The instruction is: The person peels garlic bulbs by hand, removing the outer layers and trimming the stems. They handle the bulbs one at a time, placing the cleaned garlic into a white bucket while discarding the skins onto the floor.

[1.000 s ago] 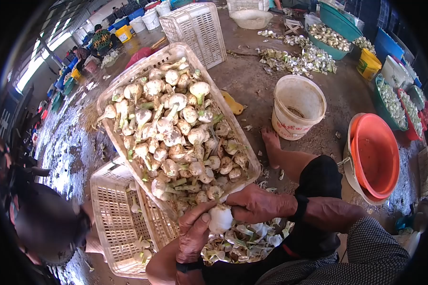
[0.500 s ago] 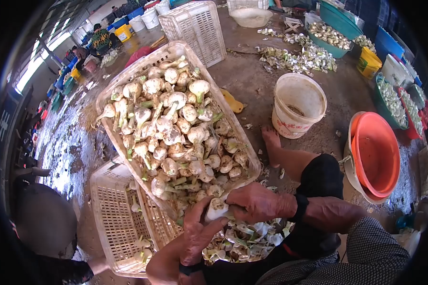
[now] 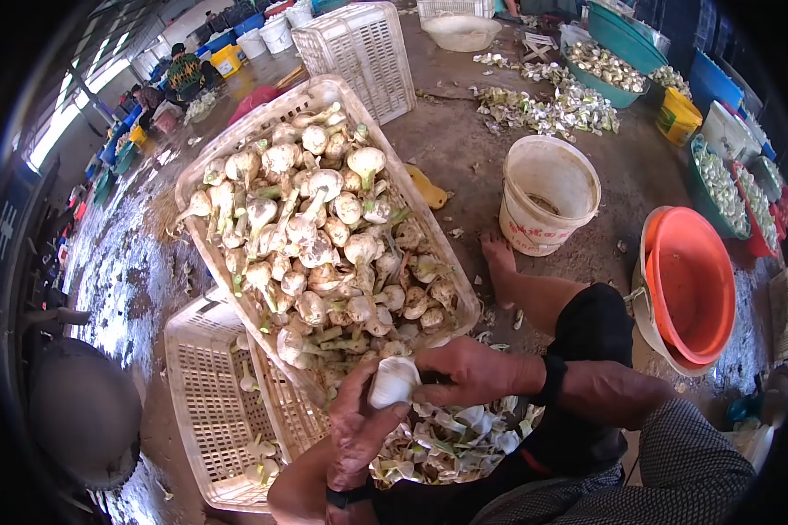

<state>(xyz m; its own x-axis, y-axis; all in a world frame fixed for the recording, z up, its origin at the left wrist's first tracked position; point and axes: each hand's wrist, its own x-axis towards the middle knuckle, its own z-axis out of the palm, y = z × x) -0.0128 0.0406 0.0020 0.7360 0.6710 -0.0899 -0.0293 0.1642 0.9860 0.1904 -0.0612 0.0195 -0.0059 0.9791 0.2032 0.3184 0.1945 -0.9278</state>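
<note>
My left hand (image 3: 359, 424) is closed around a white garlic bulb (image 3: 394, 382), its thumb beneath the smooth side. My right hand (image 3: 474, 372) is curled beside the bulb, with its fingertips at the bulb's right edge; anything pinched in them is hidden. Just beyond my hands a tilted plastic crate (image 3: 422, 226) is heaped with unpeeled garlic bulbs (image 3: 320, 236), many with soil and green stem stubs. Below my hands, between my legs, lies a pile of garlic skins (image 3: 464, 442).
A second crate (image 3: 210, 411) with a few bulbs stands under the heaped one. To the right are a white bucket (image 3: 534, 223) and orange basins (image 3: 696, 284). Peelings (image 3: 552, 101) litter the floor farther off. Another person's round hat-like shape (image 3: 83, 411) is at lower left.
The bulb has turned in my left hand: its root end faced up before, and a smooth white side shows now. At lower left, the other person's forearm has moved out of sight.
</note>
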